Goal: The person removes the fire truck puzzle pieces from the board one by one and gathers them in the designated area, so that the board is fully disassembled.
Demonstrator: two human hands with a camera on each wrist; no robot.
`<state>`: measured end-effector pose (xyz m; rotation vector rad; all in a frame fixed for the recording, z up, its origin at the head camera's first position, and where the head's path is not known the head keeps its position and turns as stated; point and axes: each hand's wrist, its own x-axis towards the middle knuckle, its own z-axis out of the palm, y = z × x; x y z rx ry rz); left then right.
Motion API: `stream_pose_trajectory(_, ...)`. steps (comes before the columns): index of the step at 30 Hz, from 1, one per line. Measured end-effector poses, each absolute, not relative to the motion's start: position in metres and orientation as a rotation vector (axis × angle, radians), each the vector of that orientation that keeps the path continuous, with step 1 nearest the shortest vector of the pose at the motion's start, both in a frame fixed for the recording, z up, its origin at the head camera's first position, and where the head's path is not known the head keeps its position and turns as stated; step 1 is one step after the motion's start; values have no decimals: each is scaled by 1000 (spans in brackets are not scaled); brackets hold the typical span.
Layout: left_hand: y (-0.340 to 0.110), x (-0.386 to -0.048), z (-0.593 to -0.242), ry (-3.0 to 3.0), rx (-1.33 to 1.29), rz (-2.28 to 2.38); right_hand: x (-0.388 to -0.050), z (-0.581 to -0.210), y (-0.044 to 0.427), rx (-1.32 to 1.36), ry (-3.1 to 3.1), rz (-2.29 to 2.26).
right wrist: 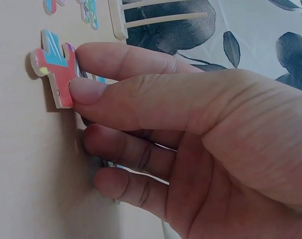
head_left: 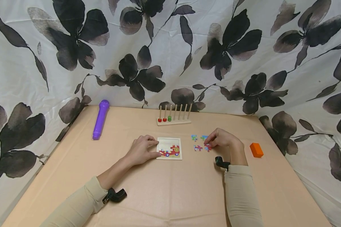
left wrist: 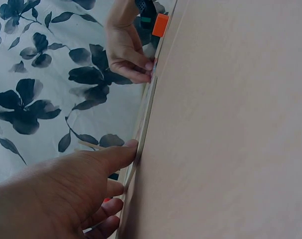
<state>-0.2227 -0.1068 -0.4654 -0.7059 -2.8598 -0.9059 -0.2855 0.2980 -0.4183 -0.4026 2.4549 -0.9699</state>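
Puzzle piece (right wrist: 57, 73) in a thumb-and-finger pinch of the right hand (head_left: 224, 138), left hand (head_left: 142, 150), fingers loose, against the puzzle board (head_left: 165, 144)

Pale sleeves, black wrist gear

The left sleeve (head_left: 76, 201) and the right sleeve (head_left: 242, 192) match: both are long, plain beige cloth, each ending in a neat straight cuff near the wrist. The left one shows soft creases behind its cuff; the right one has shallow folds along the forearm. At the left wrist sits a black wrist camera (head_left: 115, 195), a smooth, rounded, hooked shape jutting from a dark mount at the cuff. A matching black camera (head_left: 223, 163) stands at the right wrist, likewise curved, its dark mounting marked by a small green patch in the left wrist view. The left hand (head_left: 141, 150) and right hand (head_left: 223, 138) are bare, the right thumb's nail short and rounded
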Motion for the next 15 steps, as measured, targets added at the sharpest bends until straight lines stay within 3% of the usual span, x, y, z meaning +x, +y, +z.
stream_pose_trajectory(15, -107, -222, -465, -2864, -701, -896, -284, -418, 298, -380, 2469, -967)
